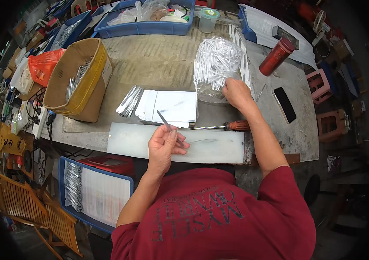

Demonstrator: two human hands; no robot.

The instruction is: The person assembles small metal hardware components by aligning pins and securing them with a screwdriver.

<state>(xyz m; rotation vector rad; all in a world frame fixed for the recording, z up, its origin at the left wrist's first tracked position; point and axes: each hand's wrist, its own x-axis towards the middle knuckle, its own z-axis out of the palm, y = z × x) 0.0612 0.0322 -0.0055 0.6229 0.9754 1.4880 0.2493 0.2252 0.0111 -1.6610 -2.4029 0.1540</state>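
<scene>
left hand [163, 145] pinches thin strip [167, 124], front edge | right hand [236, 92] grasps bag [215, 65] of light, slippery sleeves | hold strip mid-length

A worn grey bench [158, 65] carries a white rectangular board [206, 149] along its near edge. Behind the board lie a stack of white sheets [171, 106], a fan of thin metal strips [129, 100] just left of it, and an orange-handled screwdriver [225, 126]. A clear bag of white sticks [214, 60] sits mid-bench. A yellow-taped cardboard box [78, 82] stands at the left, a blue tray [145, 27] at the far edge, a black phone [284, 104] and a red flask [276, 56] at the right
</scene>
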